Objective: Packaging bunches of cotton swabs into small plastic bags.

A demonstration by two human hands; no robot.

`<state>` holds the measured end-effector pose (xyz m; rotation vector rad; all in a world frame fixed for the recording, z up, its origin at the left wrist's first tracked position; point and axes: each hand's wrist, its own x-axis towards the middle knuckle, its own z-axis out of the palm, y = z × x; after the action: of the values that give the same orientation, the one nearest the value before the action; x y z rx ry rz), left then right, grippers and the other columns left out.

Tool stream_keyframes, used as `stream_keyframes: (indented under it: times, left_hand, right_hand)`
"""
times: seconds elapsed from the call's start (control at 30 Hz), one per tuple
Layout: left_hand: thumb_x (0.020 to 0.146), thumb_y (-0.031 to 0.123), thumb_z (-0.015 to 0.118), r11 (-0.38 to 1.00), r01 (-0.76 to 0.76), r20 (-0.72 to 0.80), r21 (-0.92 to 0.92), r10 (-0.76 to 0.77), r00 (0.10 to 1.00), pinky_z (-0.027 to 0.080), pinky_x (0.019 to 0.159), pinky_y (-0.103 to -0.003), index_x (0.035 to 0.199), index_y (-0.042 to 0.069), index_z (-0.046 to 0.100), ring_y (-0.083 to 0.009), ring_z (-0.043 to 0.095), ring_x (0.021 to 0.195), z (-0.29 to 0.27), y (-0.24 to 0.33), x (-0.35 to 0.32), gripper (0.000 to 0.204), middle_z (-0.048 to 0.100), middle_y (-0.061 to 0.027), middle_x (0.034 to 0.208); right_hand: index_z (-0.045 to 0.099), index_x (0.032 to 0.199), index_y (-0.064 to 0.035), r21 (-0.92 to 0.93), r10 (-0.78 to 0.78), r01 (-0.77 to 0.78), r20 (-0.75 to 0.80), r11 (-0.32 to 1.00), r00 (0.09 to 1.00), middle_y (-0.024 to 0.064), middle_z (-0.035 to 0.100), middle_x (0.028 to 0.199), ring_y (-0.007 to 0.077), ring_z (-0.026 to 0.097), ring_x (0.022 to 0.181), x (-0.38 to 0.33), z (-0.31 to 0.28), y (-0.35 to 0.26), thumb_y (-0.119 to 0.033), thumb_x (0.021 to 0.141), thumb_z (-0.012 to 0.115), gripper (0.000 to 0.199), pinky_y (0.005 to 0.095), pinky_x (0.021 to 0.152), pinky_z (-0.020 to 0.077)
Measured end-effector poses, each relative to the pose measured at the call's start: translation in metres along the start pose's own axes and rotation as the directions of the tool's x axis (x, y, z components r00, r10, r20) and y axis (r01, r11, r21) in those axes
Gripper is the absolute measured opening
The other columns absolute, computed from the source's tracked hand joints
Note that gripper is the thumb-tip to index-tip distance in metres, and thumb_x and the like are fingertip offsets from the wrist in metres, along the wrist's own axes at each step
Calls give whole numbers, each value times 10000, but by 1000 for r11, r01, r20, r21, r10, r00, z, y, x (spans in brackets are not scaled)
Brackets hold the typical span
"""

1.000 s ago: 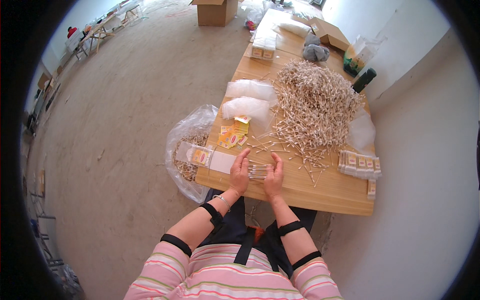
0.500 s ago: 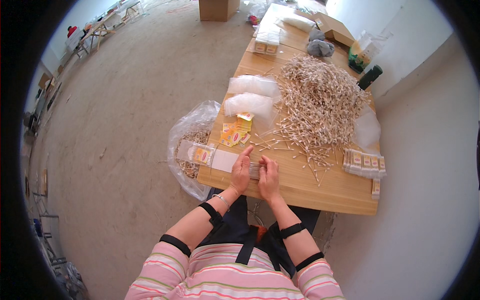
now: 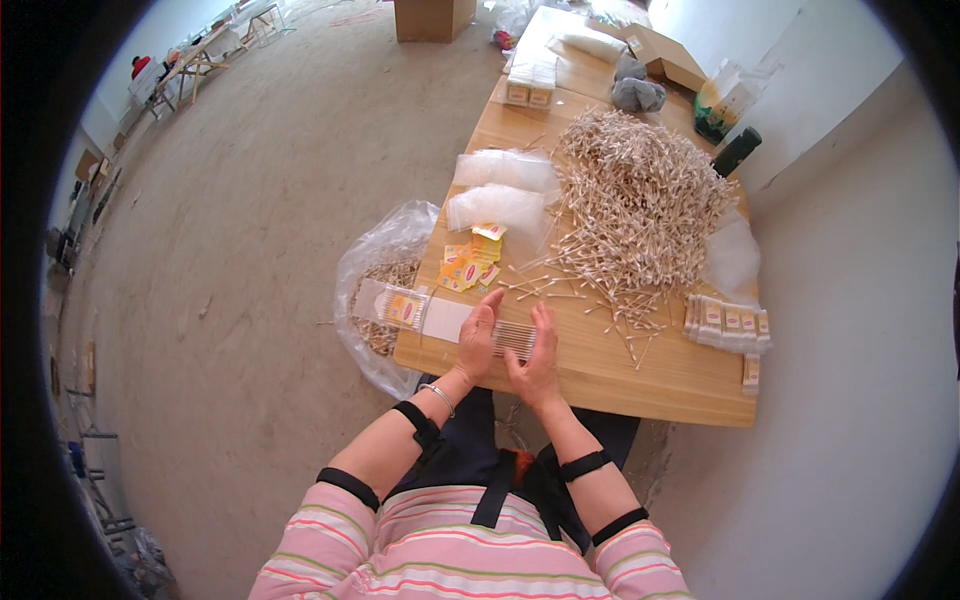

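Observation:
A neat row of cotton swabs (image 3: 515,338) lies side by side between my two hands near the table's front edge. My left hand (image 3: 477,338) stands on edge along the left side of the row, fingers stretched out. My right hand (image 3: 537,365) curves round the right side, its thumb at the lower end and its fingers at the upper end of the swabs. Left of my hands are a blank white card (image 3: 447,320) and a clear packet of swabs with a yellow label (image 3: 404,309) at the table edge. Loose yellow label cards (image 3: 468,268) lie just beyond.
A large heap of loose swabs (image 3: 645,200) covers the table's middle right. Clear plastic bags (image 3: 497,207) are stacked at left. Filled packets (image 3: 728,322) stand at the right edge, more packets (image 3: 530,92) farther back. A plastic sack of swabs (image 3: 390,235) sits beside the table's left edge.
My hands have moved slightly apart, and my right hand has opened wider, so more of the swab row shows between them.

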<state>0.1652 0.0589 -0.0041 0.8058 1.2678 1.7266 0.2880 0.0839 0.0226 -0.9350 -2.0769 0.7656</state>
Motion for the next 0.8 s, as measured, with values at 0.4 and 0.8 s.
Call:
stream_keyframes:
  times: [0.4,0.8]
  left_hand:
    - [1000,419,317,981,86,15,-175,-85,996,179,1135,-342,1384,-33,325,-214,269,1369,-1,10,-1,593,349,-140,1441]
    - [1011,397,310,999,-50,-9,-1,50,999,264,1075,-297,1328,-34,431,-187,388,1272,2,3,-2,548,477,-123,1339]
  right_hand:
    - [345,1332,47,138,189,-178,-77,974,979,247,327,1409,389,276,1342,3,-4,15,-51,817,546,561,432,1120,204]
    - [407,1309,29,386,258,-232,-17,893,966,184,366,1422,319,247,1377,12,14,7,-15,827,469,488,388,1130,181]
